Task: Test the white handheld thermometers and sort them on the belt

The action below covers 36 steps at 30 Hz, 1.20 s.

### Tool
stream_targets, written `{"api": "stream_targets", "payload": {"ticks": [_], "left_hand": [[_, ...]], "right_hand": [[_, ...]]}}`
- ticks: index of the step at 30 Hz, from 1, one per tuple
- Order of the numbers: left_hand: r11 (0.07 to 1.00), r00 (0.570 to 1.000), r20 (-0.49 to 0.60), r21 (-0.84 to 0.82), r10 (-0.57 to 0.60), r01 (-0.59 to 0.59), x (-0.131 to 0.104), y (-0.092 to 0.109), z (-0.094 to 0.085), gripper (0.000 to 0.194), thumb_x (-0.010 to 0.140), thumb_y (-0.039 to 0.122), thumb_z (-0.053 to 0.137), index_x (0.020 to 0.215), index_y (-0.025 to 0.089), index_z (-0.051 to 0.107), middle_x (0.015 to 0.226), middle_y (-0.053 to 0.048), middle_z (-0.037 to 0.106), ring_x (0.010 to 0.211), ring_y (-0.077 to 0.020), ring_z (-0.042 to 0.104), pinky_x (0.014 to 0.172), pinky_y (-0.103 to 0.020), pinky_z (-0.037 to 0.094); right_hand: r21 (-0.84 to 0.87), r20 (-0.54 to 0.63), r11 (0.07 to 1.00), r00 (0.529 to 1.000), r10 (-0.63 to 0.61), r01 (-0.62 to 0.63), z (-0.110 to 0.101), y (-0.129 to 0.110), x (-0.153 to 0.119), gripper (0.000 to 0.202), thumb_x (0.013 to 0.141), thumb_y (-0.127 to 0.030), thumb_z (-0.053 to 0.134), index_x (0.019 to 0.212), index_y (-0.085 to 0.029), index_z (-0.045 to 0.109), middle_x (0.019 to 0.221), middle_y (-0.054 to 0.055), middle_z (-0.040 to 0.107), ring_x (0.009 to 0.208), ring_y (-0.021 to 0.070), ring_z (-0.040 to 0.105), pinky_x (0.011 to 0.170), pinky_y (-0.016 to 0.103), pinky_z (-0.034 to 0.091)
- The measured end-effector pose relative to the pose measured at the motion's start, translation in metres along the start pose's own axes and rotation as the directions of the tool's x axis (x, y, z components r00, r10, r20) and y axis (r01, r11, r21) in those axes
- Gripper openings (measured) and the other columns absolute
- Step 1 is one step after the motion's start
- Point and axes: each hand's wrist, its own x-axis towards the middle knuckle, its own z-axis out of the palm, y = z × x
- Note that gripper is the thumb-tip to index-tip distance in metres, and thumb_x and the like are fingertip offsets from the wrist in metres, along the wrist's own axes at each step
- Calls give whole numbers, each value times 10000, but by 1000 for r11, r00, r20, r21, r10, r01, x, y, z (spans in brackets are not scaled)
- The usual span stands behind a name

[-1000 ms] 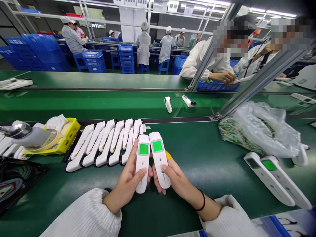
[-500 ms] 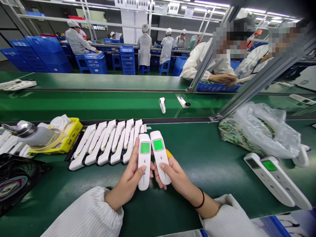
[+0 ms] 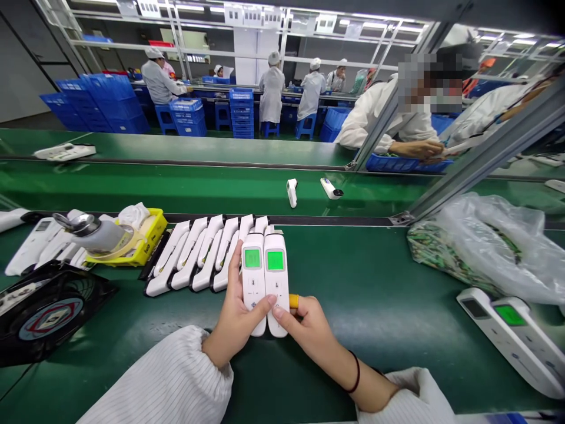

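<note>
Two white handheld infrared thermometers stand side by side, touching, in front of me. The left thermometer shows a lit green screen with dark digits; the right thermometer has a bright green screen. My left hand is closed around the left one, its thumb reaching across to the right one's lower front. My right hand, with a yellow finger cover, grips the right one low at its side, thumb on the front. Behind them, a row of white thermometers lies on the green bench.
At left are a yellow basket, a metal-topped bottle and a black fan. A plastic bag and two thermometers lie at right. Two thermometers rest on the green conveyor. A co-worker sits beyond a metal post.
The two thermometers have come together side by side and upright. My left thumb has moved over to the right one, and my right hand has shifted lower. The view has turned slightly left.
</note>
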Motion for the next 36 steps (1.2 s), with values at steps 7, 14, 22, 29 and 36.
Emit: {"api": "stream_targets", "payload": {"ticks": [7,14,22,29,36], "left_hand": [[999,1000,2,-36,10,-10,1,-3,-2,993,760,284,711,1461,372,13,1375,-91,467,1159,-280,551,960,-432,467],[1000,1000,-19,-13,-1,1,1,-6,-5,984,767,267,704,1464,349,14,1343,-105,490,1154,-285,550,947,-427,473],[999,999,17,31,36,-37,1,-17,-3,866,806,246,661,1452,375,98,1534,-44,228,1267,-246,451,962,-306,467],[998,997,45,23,56,-58,1,-23,-3,846,810,250,657,1455,377,125,1526,-48,250,1286,-270,429,973,-340,468],[1000,1000,20,17,16,-17,1,-21,-1,865,793,261,674,1454,380,128,1506,-55,291,1265,-280,453,979,-370,462]], "right_hand": [[251,28,966,998,62,-67,7,10,3,390,715,-527,689,786,-144,669,689,31,651,605,136,574,600,264,476],[195,38,980,999,32,-39,10,3,4,423,765,-537,633,858,-129,692,722,40,657,638,139,568,605,256,457],[146,174,974,974,148,-174,11,11,6,479,694,-556,693,887,-118,664,514,-46,488,404,47,353,376,184,286],[192,113,971,986,125,-145,14,3,6,513,671,-550,715,951,-123,660,525,-40,495,510,91,468,484,211,390],[209,63,969,990,123,-133,17,1,5,500,649,-554,729,918,-135,675,535,-26,506,591,131,521,548,241,435]]}}
